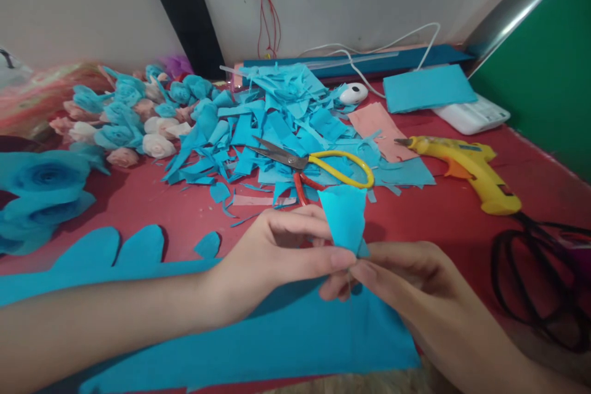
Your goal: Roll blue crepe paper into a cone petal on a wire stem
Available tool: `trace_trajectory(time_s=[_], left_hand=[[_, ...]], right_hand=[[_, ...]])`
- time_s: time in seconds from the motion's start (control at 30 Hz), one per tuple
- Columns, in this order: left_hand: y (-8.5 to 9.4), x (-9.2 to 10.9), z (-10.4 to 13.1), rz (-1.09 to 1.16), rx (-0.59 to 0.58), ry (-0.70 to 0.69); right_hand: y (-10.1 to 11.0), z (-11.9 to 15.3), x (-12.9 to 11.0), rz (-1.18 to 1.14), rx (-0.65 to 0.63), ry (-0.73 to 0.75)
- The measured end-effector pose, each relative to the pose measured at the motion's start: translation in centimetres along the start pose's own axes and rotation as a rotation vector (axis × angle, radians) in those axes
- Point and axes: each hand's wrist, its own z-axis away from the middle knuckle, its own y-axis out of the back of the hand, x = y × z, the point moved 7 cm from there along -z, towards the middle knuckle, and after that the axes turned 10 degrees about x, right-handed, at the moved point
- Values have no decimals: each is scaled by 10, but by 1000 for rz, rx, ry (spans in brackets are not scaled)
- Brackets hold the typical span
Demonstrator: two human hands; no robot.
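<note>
Both hands meet over a large blue crepe paper sheet (258, 332). My left hand (295, 252) pinches the lower end of a small blue crepe paper piece (344, 215), which flares upward like a cone. Thumb and fingers of my right hand (401, 277) are closed on the same gathered base. A thin strand, perhaps wire or thread, hangs faintly below the fingertips. Just beyond the hands lie scissors (295, 163) with a yellow and a red handle, blades spread. Cut blue petals (141, 246) rest left of my left forearm.
Blue paper scraps (277, 117) are heaped at the back, beside finished paper roses (124, 117). Large blue flowers (46, 184) stand at the left. A yellow glue gun (462, 163) with a coiled black cord (503, 283) lies right, near folded blue paper (429, 87).
</note>
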Motion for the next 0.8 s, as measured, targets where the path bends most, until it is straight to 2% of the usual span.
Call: trace_trajectory(time_s=[0.17, 0.27, 0.37, 0.43, 0.5, 0.57, 0.6, 0.67, 0.73, 0.8], left_hand=[[0, -2, 0, 25, 5, 44], [5, -2, 0, -21, 78, 37], [14, 5, -1, -75, 203, -22], [17, 9, -1, -60, 235, -58], [18, 11, -2, 9, 218, -48], [18, 11, -3, 98, 183, -29], [18, 12, -3, 131, 170, -27], [20, 15, -4, 152, 170, -50], [22, 18, -5, 135, 184, -74], [23, 18, -5, 115, 189, -76]], right_hand=[[-1, 0, 3, -80, -12, -15], [-1, 2, 5, -87, -14, -31], [1, 3, -1, 24, -8, 35], [9, 0, -13, 189, 56, 153], [29, -4, -32, 468, 236, 336], [57, -6, -53, 834, 528, 517], [74, -7, -60, 1028, 700, 550], [108, -18, -60, 1154, 809, 485], [138, -31, -52, 1299, 827, 366], [164, -43, -36, 1459, 793, 178]])
